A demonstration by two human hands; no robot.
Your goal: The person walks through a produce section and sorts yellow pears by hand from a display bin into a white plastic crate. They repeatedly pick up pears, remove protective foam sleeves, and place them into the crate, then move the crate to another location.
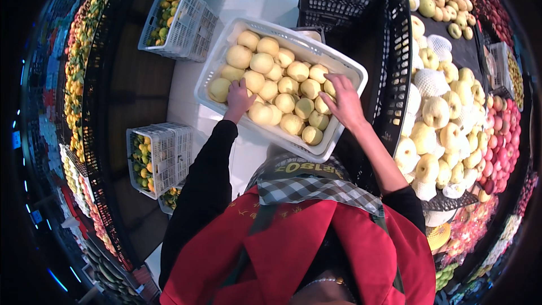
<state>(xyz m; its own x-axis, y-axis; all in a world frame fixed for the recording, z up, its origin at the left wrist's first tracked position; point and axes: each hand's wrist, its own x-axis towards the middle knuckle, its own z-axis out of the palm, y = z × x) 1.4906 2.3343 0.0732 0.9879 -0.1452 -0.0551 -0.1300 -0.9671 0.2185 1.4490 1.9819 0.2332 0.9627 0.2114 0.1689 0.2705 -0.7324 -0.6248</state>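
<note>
A white plastic crate (345, 61) of round yellow pears (261, 63) sits tilted in front of me. My left hand (240, 96) reaches over its left part, with fingers and thumb against pears; whether it grips one is hidden. At the crate's right end, my right hand (346, 101) has its fingers and thumb spread around a pear (329, 88), touching the fruit there. Under the near side of the crate shows my checked apron (322, 192), which bears writing.
Crates of leafy orange citrus, one farther off (203, 29) and one nearer (171, 156), stand on the left. Black crates (338, 2) are stacked ahead. On the right, a display of yellow fruit (436, 112), partly in foam nets, has a black slatted edge (394, 59). A citrus shelf (74, 106) runs far left.
</note>
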